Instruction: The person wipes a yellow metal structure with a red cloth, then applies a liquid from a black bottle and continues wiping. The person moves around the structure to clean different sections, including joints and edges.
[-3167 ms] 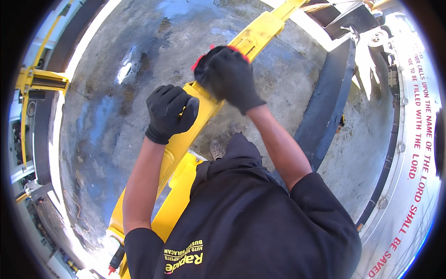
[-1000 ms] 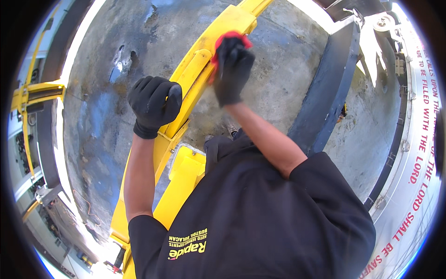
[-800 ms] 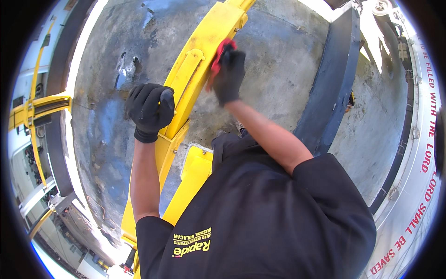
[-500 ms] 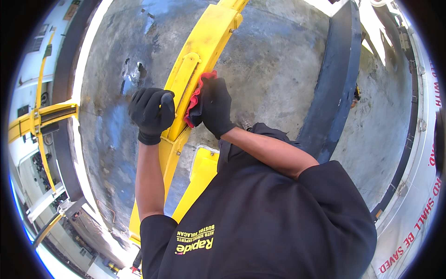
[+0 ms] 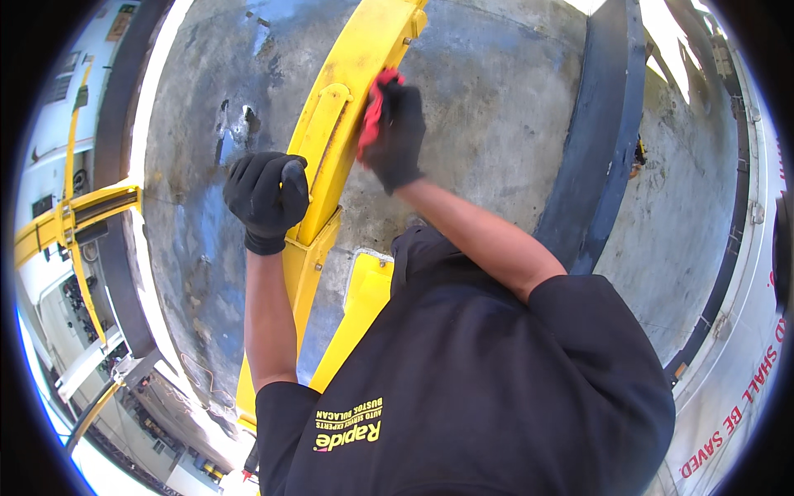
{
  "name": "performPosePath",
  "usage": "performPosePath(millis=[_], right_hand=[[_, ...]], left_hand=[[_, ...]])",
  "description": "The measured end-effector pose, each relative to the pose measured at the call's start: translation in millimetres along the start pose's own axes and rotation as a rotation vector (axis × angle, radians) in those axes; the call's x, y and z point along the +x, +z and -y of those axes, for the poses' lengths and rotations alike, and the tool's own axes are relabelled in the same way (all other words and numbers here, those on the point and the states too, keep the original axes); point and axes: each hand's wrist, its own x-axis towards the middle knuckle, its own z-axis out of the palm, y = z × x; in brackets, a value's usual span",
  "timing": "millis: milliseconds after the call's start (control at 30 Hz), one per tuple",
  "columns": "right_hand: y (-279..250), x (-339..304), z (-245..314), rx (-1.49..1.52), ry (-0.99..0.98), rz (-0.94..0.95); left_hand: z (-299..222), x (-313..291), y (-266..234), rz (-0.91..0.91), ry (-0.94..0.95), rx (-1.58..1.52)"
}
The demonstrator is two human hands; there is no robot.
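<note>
A long yellow steel lift arm [image 5: 356, 54] runs up through the middle of the view, with a raised strip along its top. My right hand [image 5: 400, 124], in a black glove, is closed round a bunched red cloth [image 5: 375, 116]. The cloth lies against the right side of the lift arm. My left hand [image 5: 267, 198], gloved alike, is curled into a fist at the arm's left edge. Whatever its fingers may hold is hidden.
Stained grey concrete floor [image 5: 488, 107] lies beneath. A dark steel beam [image 5: 591, 140] stands to the right, with a white printed panel [image 5: 732, 397] beyond. Another yellow lift frame [image 5: 66, 219] is at far left. A yellow plate [image 5: 364, 289] sits near my body.
My right hand has slid the red cloth up and away along the lift arm's side. My left fist has barely moved.
</note>
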Motion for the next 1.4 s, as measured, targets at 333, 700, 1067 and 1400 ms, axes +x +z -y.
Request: performPosePath(millis=[333,700,1067,1400], right_hand=[[-21,-37,25,-0.193,-0.185,0.101],[-19,-72,39,-0.08,-0.053,0.199],[-5,-29,2,-0.075,-0.143,-0.005],[-23,-55,-26,-0.062,0.254,0.165]], left_hand=[[6,2,7,-0.039,0.028,-0.064],[2,4,9,-0.04,0.033,-0.066],[5,5,9,-0.059,0.044,-0.114],[7,2,4,-0.072,0.074,-0.075]])
